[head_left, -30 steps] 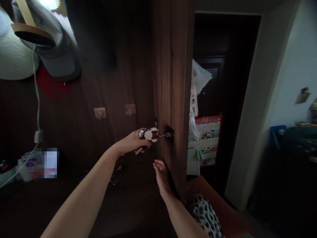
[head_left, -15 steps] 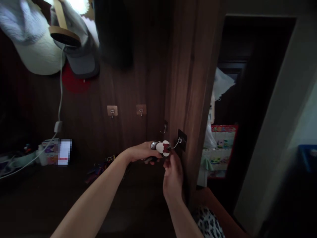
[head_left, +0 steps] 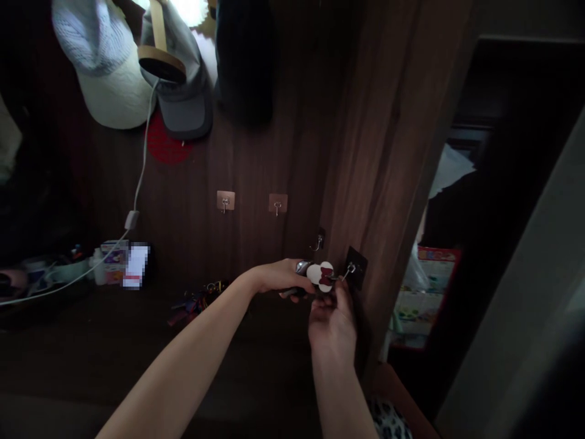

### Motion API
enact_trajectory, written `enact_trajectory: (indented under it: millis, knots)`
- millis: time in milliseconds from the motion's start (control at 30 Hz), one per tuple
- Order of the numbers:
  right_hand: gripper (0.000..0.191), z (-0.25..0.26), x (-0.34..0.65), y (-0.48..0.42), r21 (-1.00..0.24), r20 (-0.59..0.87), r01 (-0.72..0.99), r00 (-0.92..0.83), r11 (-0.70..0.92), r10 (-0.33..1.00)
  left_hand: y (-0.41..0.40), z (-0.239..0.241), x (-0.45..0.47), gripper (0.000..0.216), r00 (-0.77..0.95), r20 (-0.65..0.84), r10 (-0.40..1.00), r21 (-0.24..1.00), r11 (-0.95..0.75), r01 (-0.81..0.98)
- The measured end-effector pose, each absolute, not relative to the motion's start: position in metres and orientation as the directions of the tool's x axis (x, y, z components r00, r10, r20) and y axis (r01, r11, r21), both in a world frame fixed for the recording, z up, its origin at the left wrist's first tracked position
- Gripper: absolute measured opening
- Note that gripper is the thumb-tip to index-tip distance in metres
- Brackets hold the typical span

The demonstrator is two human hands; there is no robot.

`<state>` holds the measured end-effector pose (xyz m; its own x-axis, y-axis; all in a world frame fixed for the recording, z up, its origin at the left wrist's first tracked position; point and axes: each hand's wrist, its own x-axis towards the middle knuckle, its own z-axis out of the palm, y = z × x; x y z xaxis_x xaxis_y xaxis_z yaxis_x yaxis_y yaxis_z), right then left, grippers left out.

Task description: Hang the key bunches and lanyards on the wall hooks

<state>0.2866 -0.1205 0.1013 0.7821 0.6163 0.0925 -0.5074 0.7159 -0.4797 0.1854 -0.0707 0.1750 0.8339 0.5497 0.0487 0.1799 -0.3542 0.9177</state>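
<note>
A keychain with a white mouse-head charm (head_left: 314,274) and a dark red bow is gripped in my left hand (head_left: 281,275), fingers wrapped round it. Part of a shiny metal piece (head_left: 302,267) and a dark item show around that hand; their kind is unclear. My right hand (head_left: 336,326) is closed, its thumb and fingertip pinching the ring end of the keychain. Those fingertips touch or nearly touch a metal hook (head_left: 351,269) on a black pad, fixed to the wooden side panel. Whether the ring is around the hook I cannot tell.
Another black-backed hook (head_left: 319,239) and two pale-backed hooks (head_left: 225,200) are on the back panel. A colourful bundle (head_left: 198,302), perhaps keys, lies on the shelf. Caps (head_left: 185,113) and a lamp (head_left: 162,64) with a white cord are upper left. Small boxes (head_left: 115,262) stand at left.
The view has shifted, so everything sits further right. My right fingertips have come up to the keychain's ring end beside the hook. My left hand still holds the keychain.
</note>
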Motion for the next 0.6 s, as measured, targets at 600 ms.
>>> enact_trajectory:
  millis: [600]
  knots:
    - [0.023,0.105,0.273,-0.124,-0.616,0.112,-0.332,0.861,0.715,0.496,-0.074,0.204,0.183,0.022,0.718,0.092,0.690,0.942,-0.295,0.162]
